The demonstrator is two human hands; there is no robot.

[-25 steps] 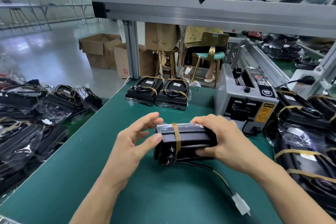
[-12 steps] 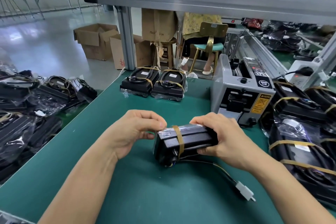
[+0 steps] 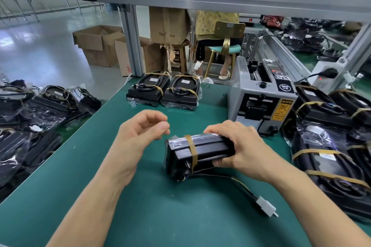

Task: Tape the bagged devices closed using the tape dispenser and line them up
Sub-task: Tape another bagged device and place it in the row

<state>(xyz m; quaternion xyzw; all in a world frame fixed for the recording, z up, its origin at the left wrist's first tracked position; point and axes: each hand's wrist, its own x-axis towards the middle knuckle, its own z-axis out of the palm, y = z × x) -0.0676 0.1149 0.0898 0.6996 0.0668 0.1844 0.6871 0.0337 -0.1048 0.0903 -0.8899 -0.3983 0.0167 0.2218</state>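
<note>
R hand [image 3: 244,149] grips bagged device [image 3: 197,153] on green mat [image 3: 160,216], L hand [image 3: 138,136] released just beside; tape dispenser [image 3: 261,102] close behind-right, two taped units [image 3: 163,91] at far edge, open mat betw.

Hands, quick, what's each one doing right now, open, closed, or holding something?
Left hand: open, fingers loosely curled, holding nothing, just left of the device.
Right hand: grips the right end of the bagged device.

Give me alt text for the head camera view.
A right hand grips a bagged black device with one brown tape band on a green table; the left hand hovers beside it, holding nothing. Behind stand a grey tape dispenser and two taped devices.
</note>
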